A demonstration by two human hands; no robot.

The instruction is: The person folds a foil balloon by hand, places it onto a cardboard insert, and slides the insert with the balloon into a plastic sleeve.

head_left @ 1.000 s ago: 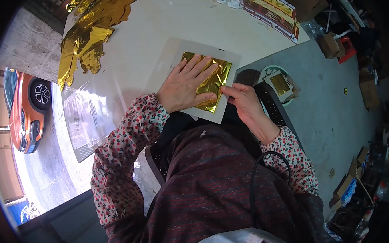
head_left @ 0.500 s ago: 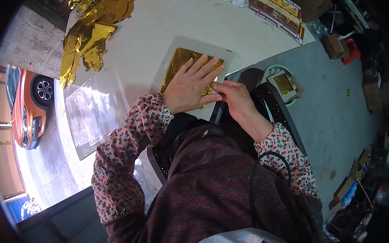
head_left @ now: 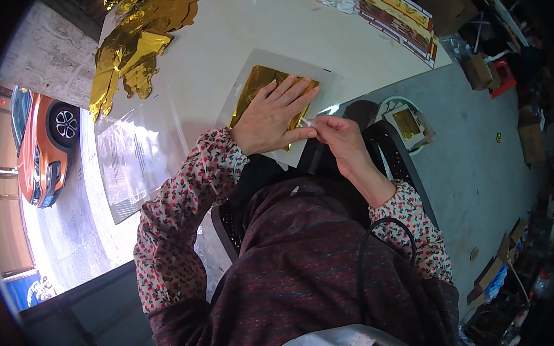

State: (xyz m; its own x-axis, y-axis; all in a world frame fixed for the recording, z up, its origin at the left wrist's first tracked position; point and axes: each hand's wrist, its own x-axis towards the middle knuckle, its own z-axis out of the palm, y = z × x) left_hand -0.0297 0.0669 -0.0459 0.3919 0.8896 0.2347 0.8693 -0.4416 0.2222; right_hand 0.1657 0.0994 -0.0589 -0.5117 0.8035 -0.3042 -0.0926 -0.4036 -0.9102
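Note:
A square of gold foil [head_left: 256,85] lies on a larger pale, partly see-through sheet [head_left: 262,57] at the near edge of the white table [head_left: 215,43]. My left hand [head_left: 267,118] rests flat on the foil, fingers stretched out, and covers much of it. Close beside its thumb, at the right edge of the foil, my right hand [head_left: 345,140] has thumb and forefinger pinched together. A small whitish piece shows at those fingertips; whether it is separate or part of the sheet, I cannot tell.
Crumpled gold foil [head_left: 151,28] lies at the far left, above a clear plastic bag [head_left: 133,153]. A printed panel [head_left: 401,19] lies at the far right. On the floor, a round bin [head_left: 384,106] holds gold-and-white pieces. Cardboard boxes [head_left: 477,72] stand beyond it.
My right hand has drawn slightly right and down from the foil's edge, and a whitish piece now shows at its fingertips. My left hand stays flat on the foil.

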